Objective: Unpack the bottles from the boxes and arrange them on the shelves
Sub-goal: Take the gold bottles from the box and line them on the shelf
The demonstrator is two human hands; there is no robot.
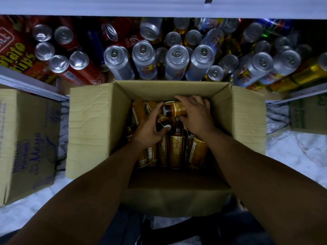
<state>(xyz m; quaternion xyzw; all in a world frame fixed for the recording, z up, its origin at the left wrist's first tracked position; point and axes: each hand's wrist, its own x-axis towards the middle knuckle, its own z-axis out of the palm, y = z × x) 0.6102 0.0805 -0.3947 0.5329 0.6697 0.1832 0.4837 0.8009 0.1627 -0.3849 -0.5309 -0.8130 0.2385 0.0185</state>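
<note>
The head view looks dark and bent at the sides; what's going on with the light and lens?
Head view: dim, bluish light; the bottles low in the open box sit in shadow; the can tops beyond catch soft glints; the wide lens slants the shelf rail and the left box, whose small print is smeared.

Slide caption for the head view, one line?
Inside the cardboard box, left hand grips one bottle; right hand holds a sideways bottle.

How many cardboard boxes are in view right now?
3: open box at centre, left box beside it, right box at the frame edge, cut off. Others may be hidden.
</note>
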